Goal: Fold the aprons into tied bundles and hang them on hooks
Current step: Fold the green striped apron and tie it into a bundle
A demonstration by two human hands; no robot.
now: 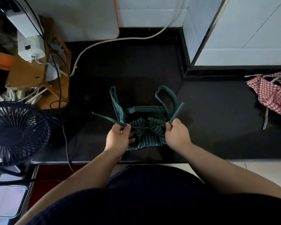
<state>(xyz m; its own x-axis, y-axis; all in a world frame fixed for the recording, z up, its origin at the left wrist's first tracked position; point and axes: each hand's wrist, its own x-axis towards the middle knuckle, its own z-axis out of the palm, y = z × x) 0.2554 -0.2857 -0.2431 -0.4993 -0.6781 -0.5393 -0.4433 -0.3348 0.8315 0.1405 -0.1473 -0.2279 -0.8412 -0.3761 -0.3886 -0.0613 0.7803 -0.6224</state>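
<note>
- The green striped apron [146, 132] lay bunched into a small bundle near the front edge of the black counter [209, 127], right in front of me.
- Its straps looped out on the counter behind the bundle, one loop to the left and one to the right, with a band running between them.
- My left hand [118, 138] pinched the left strap end [107, 118] between thumb and curled fingers; the strap's tip pointed out to the left.
- My right hand [177, 135] pinched the right strap end [177, 112] the same way, and its tip slanted up and to the right.
- Both hands sat just beside the bundle, one on each side, touching the cloth.
- A red checked apron [271, 95] lay crumpled at the counter's far right, well apart from the green one.
- A white cable [120, 39] curved across the back of the counter.
- A dark fan [16, 135] stood at the left.
</note>
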